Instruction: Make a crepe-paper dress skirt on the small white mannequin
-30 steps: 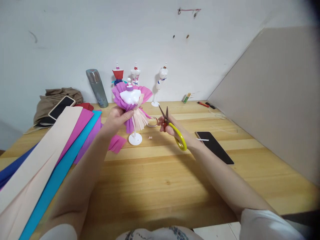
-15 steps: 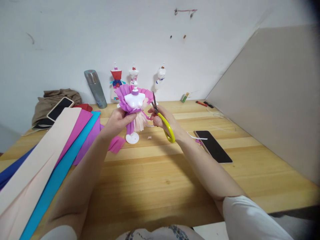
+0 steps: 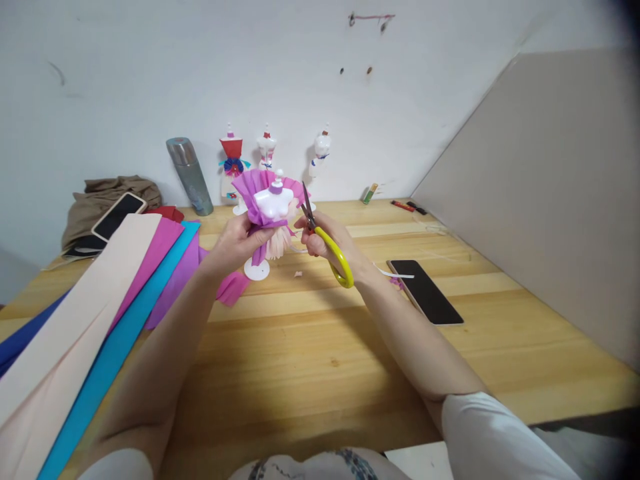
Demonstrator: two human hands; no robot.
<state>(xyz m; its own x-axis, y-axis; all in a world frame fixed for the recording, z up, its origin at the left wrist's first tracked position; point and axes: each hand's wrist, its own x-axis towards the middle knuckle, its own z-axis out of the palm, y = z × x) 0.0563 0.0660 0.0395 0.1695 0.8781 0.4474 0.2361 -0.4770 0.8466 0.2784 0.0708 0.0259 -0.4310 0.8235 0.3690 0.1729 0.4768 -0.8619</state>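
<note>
My left hand (image 3: pixel 240 241) is closed around the waist of a small white mannequin (image 3: pixel 273 204), which tilts over its round white base (image 3: pixel 257 269). Purple crepe paper (image 3: pixel 253 190) fans out behind the bust and wraps its front; a pale pink pleated skirt (image 3: pixel 278 245) hangs below. In my right hand (image 3: pixel 323 239) are scissors with yellow handles (image 3: pixel 336 257), their dark blades pointing up beside the mannequin's right edge. The right fingertips are near the paper; whether they touch it is unclear.
Crepe paper strips (image 3: pixel 107 300) cover the table's left side. Behind stand a grey flask (image 3: pixel 190 177) and dressed mannequins (image 3: pixel 233 157) along the wall. A black phone (image 3: pixel 426 291) lies at right, another phone (image 3: pixel 119 217) on brown cloth (image 3: pixel 107 200). A glue stick (image 3: pixel 371 194) is at the back.
The mannequin has tilted, its top moving right and toward me while its base shifted slightly left and up. The scissors stay in my right hand, almost unmoved.
</note>
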